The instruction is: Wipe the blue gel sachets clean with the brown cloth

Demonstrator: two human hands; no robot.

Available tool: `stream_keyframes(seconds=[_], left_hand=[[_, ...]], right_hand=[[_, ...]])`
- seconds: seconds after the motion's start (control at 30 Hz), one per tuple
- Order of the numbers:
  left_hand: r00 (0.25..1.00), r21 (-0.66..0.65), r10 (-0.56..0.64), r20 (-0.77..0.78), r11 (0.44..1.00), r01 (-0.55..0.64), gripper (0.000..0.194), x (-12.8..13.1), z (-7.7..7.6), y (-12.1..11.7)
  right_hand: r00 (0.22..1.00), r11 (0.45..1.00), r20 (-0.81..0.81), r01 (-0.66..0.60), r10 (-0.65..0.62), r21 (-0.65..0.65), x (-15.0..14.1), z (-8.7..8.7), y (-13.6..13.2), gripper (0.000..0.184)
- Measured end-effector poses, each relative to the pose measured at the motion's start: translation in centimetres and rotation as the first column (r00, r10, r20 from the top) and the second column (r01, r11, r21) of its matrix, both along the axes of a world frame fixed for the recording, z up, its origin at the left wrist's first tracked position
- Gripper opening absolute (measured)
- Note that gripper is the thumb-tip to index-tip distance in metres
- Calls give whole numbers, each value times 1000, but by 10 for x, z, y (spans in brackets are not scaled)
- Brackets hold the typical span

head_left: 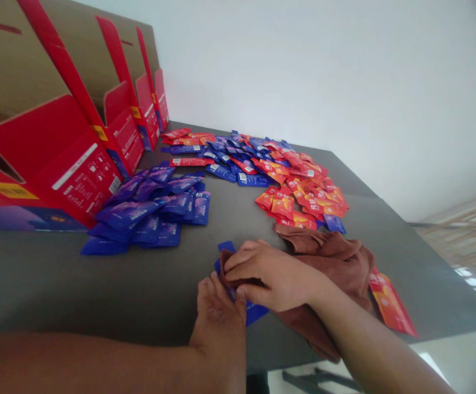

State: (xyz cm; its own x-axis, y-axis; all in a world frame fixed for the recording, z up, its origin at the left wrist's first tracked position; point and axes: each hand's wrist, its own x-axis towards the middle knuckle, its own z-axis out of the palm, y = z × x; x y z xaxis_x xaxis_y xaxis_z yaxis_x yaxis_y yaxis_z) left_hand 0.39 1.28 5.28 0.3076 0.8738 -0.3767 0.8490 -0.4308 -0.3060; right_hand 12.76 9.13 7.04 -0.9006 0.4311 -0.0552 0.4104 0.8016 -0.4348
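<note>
My right hand (273, 273) is closed on a fold of the brown cloth (332, 257) and presses it onto a blue sachet (254, 313) lying near the front of the dark table (98, 284). My left hand (219, 317) lies on the table and holds the same blue sachet down from the near side, fingers bent over its edge. Most of the sachet is hidden under both hands and the cloth.
A pile of blue and purple sachets (151, 210) lies to the left. Mixed red, orange and blue sachets (279, 175) spread across the back. Open red cardboard boxes (69, 164) line the left edge. One red sachet (392, 303) lies by the cloth at the right.
</note>
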Motion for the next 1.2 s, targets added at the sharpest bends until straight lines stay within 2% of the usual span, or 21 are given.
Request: stream_keyframes(seconds=[0.13, 0.33, 0.4, 0.5, 0.57, 0.8, 0.9, 1.1, 1.2], left_hand=[[998, 60, -3, -55, 998, 6, 54, 1, -2, -1], [997, 102, 5, -77, 995, 3, 55, 1, -8, -2], [998, 93, 7, -66, 996, -1, 53, 1, -8, -3], [999, 40, -4, -51, 999, 6, 50, 1, -5, -3], [999, 11, -15, -44, 1000, 15, 48, 1, -3, -2], [1000, -47, -22, 7, 999, 22, 50, -6, 2, 2], [998, -60, -11, 65, 998, 15, 52, -16, 7, 6], [995, -152, 23, 99, 988, -8, 51, -24, 14, 12], [995, -199, 25, 94, 980, -5, 52, -23, 14, 15]], right_hand=[[988, 988, 42, 146, -148, 45, 2, 0, 2, 15], [959, 955, 53, 269, -277, 124, 3, 0, 3, 12], [973, 969, 32, 222, -227, 112, 2, -1, 2, 12], [1000, 1000, -16, 10, -9, 25, 0, -2, 2, 10], [998, 999, -28, -54, 54, 0, -1, -2, 1, 10], [999, 999, 34, 40, -40, 18, -2, 3, -2, 13], [994, 996, 68, 85, -85, 1, 4, 7, -2, 27], [995, 997, 85, 54, -49, -60, 10, 12, -11, 78], [992, 996, 98, 78, -73, -43, 8, 9, -16, 86]])
